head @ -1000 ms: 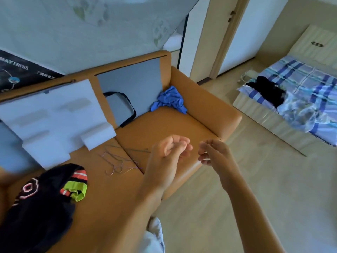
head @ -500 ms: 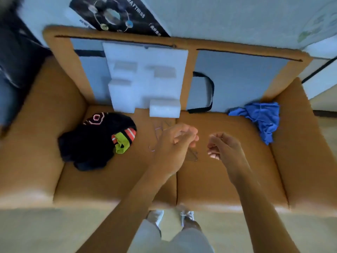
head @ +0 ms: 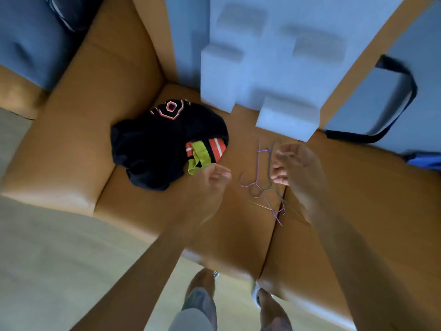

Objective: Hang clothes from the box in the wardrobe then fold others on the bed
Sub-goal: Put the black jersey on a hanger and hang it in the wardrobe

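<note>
Wire hangers (head: 258,168) lie between hands, nearer the right hand (head: 294,167)
Long axes point forward; left hand (head: 210,179) curled, empty; right hand curled, hold unclear

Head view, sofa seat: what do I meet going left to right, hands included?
Black garment → left hand → wire hangers → right hand → blue cloth at the right edge.

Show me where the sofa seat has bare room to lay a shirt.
Right cushion is bare between the wire hangers and the blue cloth. Left cushion is bare only in front of the black garment. Hangers crowd the middle.
</note>
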Tool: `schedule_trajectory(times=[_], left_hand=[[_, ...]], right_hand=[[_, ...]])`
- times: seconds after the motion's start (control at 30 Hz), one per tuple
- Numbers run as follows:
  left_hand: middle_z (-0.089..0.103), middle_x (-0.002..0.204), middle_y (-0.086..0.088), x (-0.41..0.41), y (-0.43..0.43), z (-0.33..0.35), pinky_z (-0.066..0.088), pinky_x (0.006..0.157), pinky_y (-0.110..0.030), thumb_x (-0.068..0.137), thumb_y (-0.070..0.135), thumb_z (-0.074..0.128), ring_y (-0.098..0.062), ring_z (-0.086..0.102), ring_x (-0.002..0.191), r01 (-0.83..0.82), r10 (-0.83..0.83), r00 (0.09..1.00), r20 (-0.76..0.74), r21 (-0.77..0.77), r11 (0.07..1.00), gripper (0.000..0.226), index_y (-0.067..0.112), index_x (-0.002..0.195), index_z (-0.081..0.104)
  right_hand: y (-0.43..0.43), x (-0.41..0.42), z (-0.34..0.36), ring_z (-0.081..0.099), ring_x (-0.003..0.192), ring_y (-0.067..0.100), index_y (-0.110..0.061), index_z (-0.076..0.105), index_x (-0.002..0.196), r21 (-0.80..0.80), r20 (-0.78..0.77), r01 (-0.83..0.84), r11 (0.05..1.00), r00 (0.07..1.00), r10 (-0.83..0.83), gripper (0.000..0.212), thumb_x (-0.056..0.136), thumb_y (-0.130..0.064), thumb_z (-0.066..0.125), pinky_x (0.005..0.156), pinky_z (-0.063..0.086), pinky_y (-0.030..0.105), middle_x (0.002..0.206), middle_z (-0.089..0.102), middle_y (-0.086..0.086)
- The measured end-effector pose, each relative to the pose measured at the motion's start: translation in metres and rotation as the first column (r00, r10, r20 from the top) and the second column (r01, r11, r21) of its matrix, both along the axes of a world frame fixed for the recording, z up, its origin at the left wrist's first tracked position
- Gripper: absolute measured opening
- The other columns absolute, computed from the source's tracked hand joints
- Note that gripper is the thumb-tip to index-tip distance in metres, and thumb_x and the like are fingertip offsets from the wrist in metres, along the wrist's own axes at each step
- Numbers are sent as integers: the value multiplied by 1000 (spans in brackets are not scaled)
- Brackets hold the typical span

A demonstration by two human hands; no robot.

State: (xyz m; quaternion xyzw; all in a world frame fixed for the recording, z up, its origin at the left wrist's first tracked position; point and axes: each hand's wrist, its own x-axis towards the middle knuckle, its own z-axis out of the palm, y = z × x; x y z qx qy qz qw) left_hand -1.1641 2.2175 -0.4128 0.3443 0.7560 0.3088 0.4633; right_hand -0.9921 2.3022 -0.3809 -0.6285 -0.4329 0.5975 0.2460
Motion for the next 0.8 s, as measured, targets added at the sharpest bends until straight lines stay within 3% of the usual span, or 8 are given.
schedule_trajectory(times=[0.07,0.17,0.33,0.43,0.53,0.6,0.7,0.8], left_hand=[[69,105,9,-22,18,-55,42,74,-11,97,26,61,-4,62,98,-6,-1,996,-89,-76,997,15,19,106,71],[62,122,-2,-62,43,-143,46,90,-30,93,28,63,-21,56,117,-39,-9,962,-272,-168,985,28,13,115,67],[35,146,-13,-124,81,-255,30,109,-51,77,36,74,-37,30,136,-101,-182,733,-655,-370,924,67,15,134,45],[7,162,-17,-149,93,-301,23,112,-66,69,43,83,-43,9,149,-129,-288,635,-717,-466,875,108,18,152,20],[-6,165,-16,-162,101,-328,36,105,-67,69,42,88,-45,16,147,-152,-277,685,-673,-504,850,131,27,158,-7],[20,158,-21,-167,106,-328,47,94,-59,77,35,83,-47,37,135,-125,-296,681,-670,-505,854,121,27,159,-5],[53,132,-25,-174,107,-311,49,80,-50,89,16,66,-49,55,117,-38,-271,648,-712,-385,922,71,19,151,32],[61,131,-17,-173,109,-272,48,96,-47,91,23,59,-40,57,120,46,-149,761,-632,-176,983,53,16,142,49]], right_hand=[[4,-14,-38,63,59,11,-9,58,110,-21,3,-5,1000,1000,5,14,99,-17,59,60,56,27,79,63,5],[5,-26,-91,64,59,9,-12,58,113,-66,1,-12,998,1000,13,16,98,-18,59,62,55,27,68,64,-5],[-8,-29,-151,66,66,13,-17,57,114,-103,4,-66,993,998,67,18,97,-19,60,72,57,35,77,67,4],[-15,-27,-181,66,64,12,-18,58,113,-125,27,-71,990,997,75,17,96,-19,62,71,57,35,79,66,6],[-20,-26,-208,65,61,10,-20,59,111,-157,32,-75,985,996,81,17,95,-19,62,70,55,33,84,66,7],[-22,-27,-218,66,61,9,-20,59,111,-160,37,-86,983,995,93,17,95,-19,63,73,55,38,86,66,8],[-24,-29,-220,66,61,9,-21,59,111,-167,55,-107,980,992,117,17,95,-21,63,80,57,44,91,67,11],[-22,-33,-203,68,65,11,-23,57,111,-168,58,-114,979,990,126,18,95,-24,63,85,58,48,94,69,13]])
